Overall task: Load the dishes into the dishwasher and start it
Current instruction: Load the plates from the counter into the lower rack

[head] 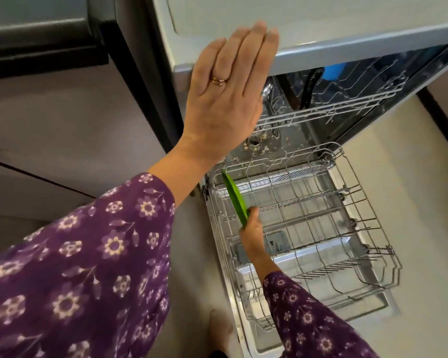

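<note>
The dishwasher stands open with its door folded down. Its lower wire rack is pulled out over the door and holds only a green plate, standing on edge at the rack's left side. My right hand grips the plate's near edge from below. My left hand lies flat, fingers straight, on the dishwasher's top front corner. The upper rack sits inside the tub. Food crumbs litter the tub floor.
A dark cabinet edge runs along the dishwasher's left side. Pale floor lies to the right of the open door. My bare foot stands close to the door's left edge.
</note>
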Motion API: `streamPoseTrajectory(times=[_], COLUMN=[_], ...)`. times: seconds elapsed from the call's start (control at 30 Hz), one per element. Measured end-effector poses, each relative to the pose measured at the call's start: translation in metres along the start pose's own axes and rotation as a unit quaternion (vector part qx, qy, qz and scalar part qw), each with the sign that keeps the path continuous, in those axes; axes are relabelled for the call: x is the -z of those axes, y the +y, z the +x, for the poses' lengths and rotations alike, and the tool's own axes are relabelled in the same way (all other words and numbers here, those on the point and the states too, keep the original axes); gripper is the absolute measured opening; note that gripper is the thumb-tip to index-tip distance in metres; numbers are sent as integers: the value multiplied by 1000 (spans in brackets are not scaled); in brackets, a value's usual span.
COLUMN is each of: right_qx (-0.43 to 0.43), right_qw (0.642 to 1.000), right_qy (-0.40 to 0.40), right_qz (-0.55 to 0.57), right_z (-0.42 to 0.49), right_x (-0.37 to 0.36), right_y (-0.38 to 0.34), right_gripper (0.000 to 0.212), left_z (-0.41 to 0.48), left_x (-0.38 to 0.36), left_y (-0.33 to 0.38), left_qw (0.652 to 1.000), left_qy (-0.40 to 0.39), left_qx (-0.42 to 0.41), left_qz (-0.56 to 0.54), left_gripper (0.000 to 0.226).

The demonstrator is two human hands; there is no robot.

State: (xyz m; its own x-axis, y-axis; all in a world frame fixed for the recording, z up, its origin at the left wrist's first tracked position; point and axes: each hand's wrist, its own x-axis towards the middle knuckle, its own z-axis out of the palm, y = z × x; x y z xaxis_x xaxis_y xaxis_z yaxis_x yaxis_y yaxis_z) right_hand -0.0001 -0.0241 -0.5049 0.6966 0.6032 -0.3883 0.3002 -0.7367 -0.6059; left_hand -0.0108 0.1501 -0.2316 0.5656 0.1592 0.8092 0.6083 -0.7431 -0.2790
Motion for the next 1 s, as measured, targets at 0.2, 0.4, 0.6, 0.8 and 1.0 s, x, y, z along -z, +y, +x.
streamPoseTrajectory(times=[0.2,0.4,0.6,0.8,1.0], right_qx=[7,-19,-45,-107,-132], right_qw=[1000,1000,998,993,983], right_qy=[-21,-14,-26,-52,-128], right_qz=[-17,16,-23,9,2], right_z=[10,10,16,27,35], right_x=[-29,-53,-76,-80,-66], right_y=[13,13,19,33,28], right_gripper=[31,56,56,52,70], left_z=[2,3,1,-4,-5], left_x=[-4,-3,-4,-10,-8], left_y=[3,5,5,7,8], left_qw=[1000,1000,999,999,1000], left_qy=[27,25,34,33,10], left_qx=[0,-2,0,-5,1], left_qz=[3,12,20,25,-5], left_gripper=[52,53,54,51,54])
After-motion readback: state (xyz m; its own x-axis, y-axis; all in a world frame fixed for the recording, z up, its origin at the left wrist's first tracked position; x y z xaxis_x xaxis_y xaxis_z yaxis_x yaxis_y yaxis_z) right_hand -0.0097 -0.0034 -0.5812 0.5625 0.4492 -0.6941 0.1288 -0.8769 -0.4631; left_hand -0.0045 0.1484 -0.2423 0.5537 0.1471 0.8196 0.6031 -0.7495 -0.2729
